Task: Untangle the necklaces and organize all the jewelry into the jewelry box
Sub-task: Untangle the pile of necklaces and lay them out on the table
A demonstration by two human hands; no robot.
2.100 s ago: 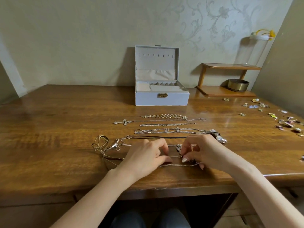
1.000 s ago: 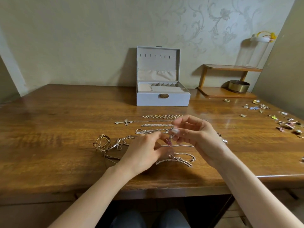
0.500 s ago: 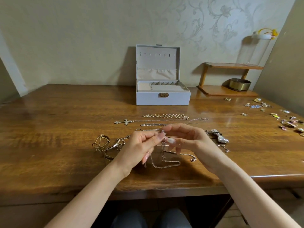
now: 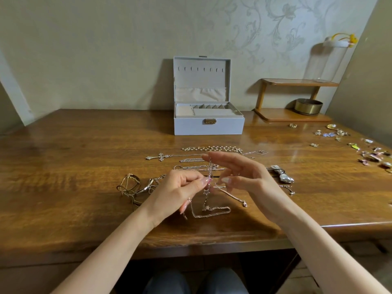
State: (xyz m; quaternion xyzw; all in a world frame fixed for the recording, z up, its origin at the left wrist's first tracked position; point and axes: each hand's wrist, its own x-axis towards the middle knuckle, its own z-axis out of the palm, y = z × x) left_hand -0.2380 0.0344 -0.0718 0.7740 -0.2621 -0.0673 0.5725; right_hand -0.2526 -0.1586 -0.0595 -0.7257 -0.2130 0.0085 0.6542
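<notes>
Chain (image 4: 210,166) strung upright between the hands above the tabletop's (image 4: 84,198) front edge: left hand (image 4: 178,192) pinches it low, right hand (image 4: 246,177) spread, fingers nearly straight, carries its top on a fingertip. Slack tail pools directly below, nearer the left.

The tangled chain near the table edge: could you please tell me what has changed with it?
Both hands rose off the table. The left hand now pinches the tangled chain and lifts part of it, its lower loop trailing on the table; the right hand has opened its fingers, the chain's top hanging from them. The jewelry box and straightened necklaces stayed put.
</notes>
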